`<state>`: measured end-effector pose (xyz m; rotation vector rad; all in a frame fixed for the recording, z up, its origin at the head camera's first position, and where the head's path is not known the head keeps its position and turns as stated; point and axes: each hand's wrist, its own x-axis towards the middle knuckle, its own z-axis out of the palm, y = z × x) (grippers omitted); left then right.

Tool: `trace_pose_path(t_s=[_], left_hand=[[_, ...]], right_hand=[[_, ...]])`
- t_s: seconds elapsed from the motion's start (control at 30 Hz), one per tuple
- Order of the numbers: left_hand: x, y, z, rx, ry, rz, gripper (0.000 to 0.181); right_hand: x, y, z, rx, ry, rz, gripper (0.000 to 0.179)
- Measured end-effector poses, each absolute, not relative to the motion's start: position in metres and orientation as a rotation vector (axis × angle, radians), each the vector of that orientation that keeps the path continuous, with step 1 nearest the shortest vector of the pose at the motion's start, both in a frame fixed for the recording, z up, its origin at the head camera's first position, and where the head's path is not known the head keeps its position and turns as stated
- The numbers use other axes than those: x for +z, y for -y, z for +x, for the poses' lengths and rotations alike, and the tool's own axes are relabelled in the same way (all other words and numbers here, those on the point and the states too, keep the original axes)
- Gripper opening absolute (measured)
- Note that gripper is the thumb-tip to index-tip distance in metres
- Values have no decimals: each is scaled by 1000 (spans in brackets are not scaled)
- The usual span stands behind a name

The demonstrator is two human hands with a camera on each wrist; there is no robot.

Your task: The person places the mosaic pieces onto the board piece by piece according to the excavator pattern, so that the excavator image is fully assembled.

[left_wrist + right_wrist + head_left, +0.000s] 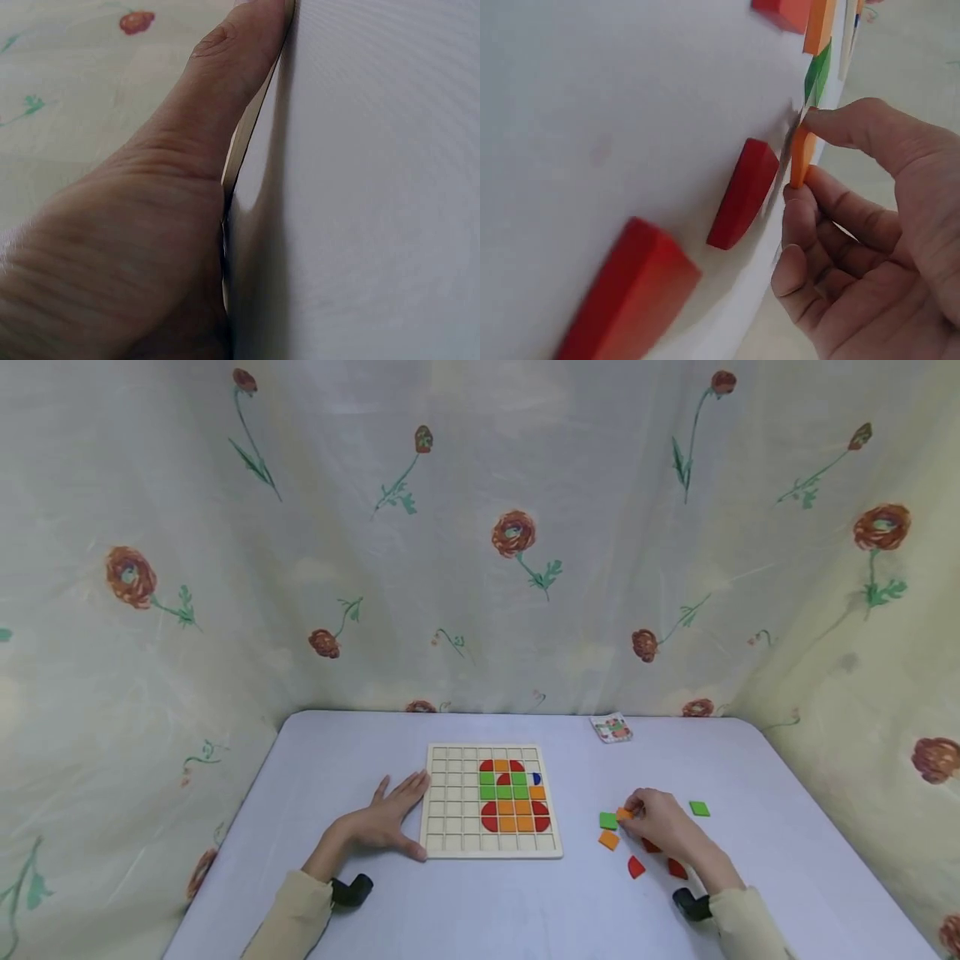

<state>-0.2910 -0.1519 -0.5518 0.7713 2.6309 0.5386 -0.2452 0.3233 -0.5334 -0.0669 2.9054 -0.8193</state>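
Thumb and fingers of my right hand pinch an orange square tile among loose pieces on the right. Beside it lie a green square tile, another orange tile and a red quarter-round tile; more red pieces show under the hand in the right wrist view. My left hand spreads its fingers against the left edge of a pale gridded board. Red, orange and green tiles fill several cells toward the board's right side, with one blue half-round piece.
A small patterned card lies at the back of the white table. One green tile sits apart, right of my right hand. Flowered cloth hangs behind the table and at both sides.
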Motion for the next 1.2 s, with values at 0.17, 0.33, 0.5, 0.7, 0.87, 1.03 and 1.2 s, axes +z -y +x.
trace_pose_path(t_s=[0.17, 0.33, 0.5, 0.7, 0.87, 1.03, 1.2], left_hand=[[-553, 153, -291, 533, -2639, 778, 131], [-552, 152, -290, 530, -2636, 796, 130], [-550, 152, -289, 550, -2633, 782, 130], [-551, 152, -290, 546, -2631, 788, 131], [-553, 153, -291, 557, -2625, 805, 130], [-553, 154, -292, 553, -2625, 806, 130], [-554, 154, -292, 545, -2629, 796, 130]], right_hand=[[-533, -319, -256, -768, -2916, -82, 24], [-528, -302, -272, -789, -2922, -106, 24], [-516, -257, -292, -865, -2902, -222, 22], [-505, -188, -310, -902, -2867, -428, 20], [-506, -146, -323, -874, -2853, -584, 20], [-512, -120, -334, -766, -2862, -727, 19], [-523, -106, -338, -681, -2864, -813, 18]])
